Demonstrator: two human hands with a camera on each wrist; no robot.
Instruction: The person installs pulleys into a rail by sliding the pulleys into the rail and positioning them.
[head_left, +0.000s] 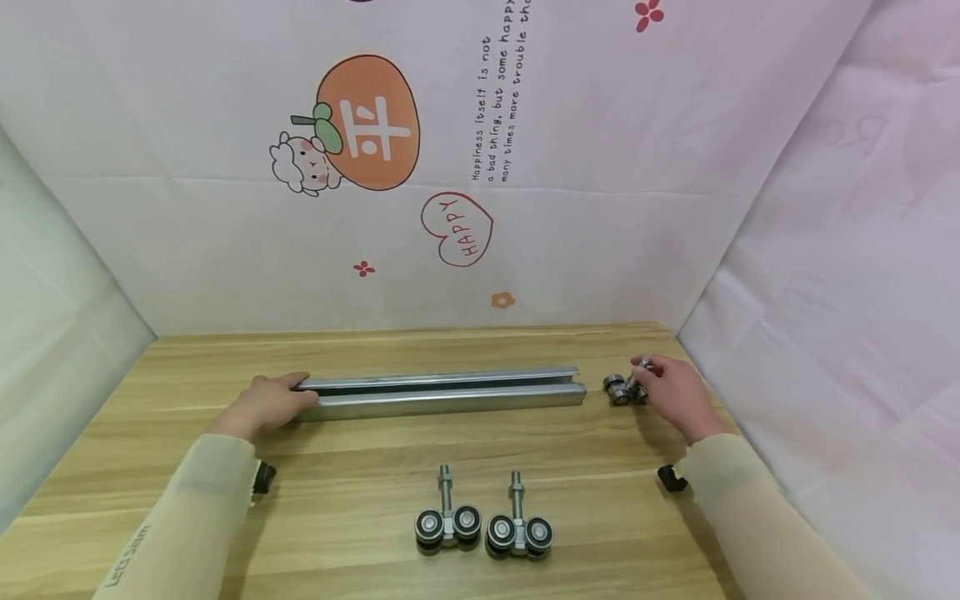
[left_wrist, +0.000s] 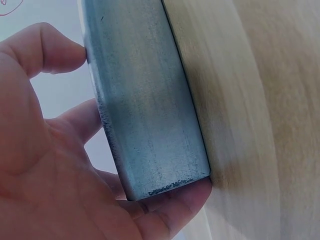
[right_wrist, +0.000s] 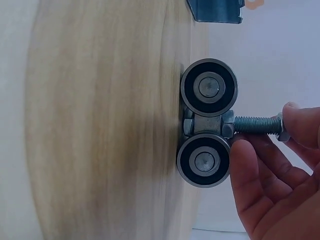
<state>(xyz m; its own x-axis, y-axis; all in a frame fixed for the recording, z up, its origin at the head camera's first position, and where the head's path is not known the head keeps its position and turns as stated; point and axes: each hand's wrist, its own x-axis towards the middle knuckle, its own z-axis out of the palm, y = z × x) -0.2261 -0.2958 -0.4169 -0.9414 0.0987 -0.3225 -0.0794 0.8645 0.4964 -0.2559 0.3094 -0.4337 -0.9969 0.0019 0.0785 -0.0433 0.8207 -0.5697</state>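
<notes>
Two hands work at opposite ends of a wooden table [head_left: 337, 483], watched from across the room. At left of centre in the head view, the left hand [head_left: 272, 403] curls round the left end of a metal rail [head_left: 450, 402], which lies across the middle of the frame with its slot facing up. Toward the right edge, the right hand [head_left: 677, 393] pinches the bolt [right_wrist: 255, 125] of a roller [head_left: 618, 390], near the rail's right mouth but apart from it. Whether the roller's wheels [right_wrist: 209, 87] bear on the wood or just clear it, I cannot tell. At lower centre, a second roller [head_left: 447, 525] and a third roller [head_left: 519, 531] rest side by side, bolts pointing up the frame.

The step in hand looks, to this onlooker, like lining up roller and rail. Done well, it calls for a firm left grip that stops the rail sliding or twisting, and a light hold high on the bolt, fingertips clear of the wheels. Best to square the wheel pairs to the mouth and bring the bolt in line with the slot before any push; a tilted roller could catch on the rail's lips, and a hard shove could skew the rail.
</notes>
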